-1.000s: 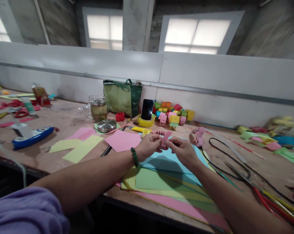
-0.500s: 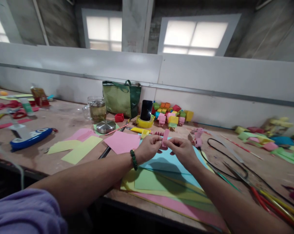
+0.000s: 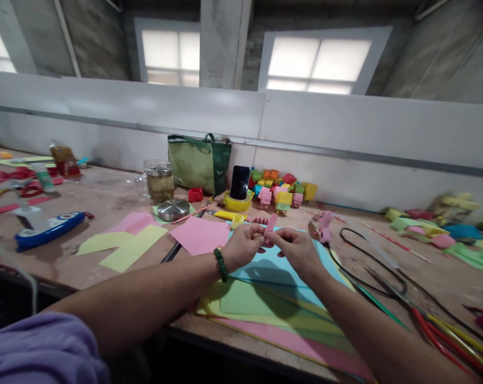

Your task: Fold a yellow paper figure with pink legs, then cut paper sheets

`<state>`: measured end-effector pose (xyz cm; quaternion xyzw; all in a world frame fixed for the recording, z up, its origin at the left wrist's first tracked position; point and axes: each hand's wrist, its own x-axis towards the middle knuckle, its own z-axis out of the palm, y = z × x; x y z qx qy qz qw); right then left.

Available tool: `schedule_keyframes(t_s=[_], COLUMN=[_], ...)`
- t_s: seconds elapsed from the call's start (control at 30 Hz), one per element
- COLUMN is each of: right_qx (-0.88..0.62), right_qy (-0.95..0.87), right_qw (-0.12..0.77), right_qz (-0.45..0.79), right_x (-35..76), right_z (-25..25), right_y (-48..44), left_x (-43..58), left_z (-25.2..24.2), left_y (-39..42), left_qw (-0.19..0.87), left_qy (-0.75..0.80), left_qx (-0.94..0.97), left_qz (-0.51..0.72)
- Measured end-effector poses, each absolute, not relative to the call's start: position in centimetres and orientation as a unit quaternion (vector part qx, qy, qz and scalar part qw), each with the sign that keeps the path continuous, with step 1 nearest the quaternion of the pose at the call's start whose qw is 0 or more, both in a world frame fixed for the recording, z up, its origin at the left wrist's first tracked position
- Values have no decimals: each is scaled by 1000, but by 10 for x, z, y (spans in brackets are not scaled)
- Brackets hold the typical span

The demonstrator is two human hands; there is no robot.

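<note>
The pink strip (image 3: 270,220) is half hidden by the fingers (image 3: 255,232).

A small pink folded paper strip (image 3: 270,223) stands nearly upright, pinched at its lower end above the light-blue paper sheet (image 3: 273,264).

A paper-craft workshop: a long worn workbench (image 3: 105,200) strewn with coloured paper sheets (image 3: 201,235), folded paper cubes (image 3: 283,188) and scissors (image 3: 389,282), bare concrete walls behind.
</note>
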<state>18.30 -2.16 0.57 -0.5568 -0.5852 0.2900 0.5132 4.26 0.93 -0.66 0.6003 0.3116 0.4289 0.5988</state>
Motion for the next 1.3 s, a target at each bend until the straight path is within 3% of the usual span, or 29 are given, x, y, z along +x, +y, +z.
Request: schedule_keyframes(t_s=[0.47,1.3], right_qx=[-485,-446], right_qy=[-586,-690], right_qw=[510,548], right_qz=[402,158], right_x=[201,199], right_z=[2,-2], right_y=[-10,-19], left_x=[39,37], left_z=[-1,-1], left_y=[4,6], left_qw=[656,584], left_qy=[310,287], left_qx=[584,649], left_qz=[365,395])
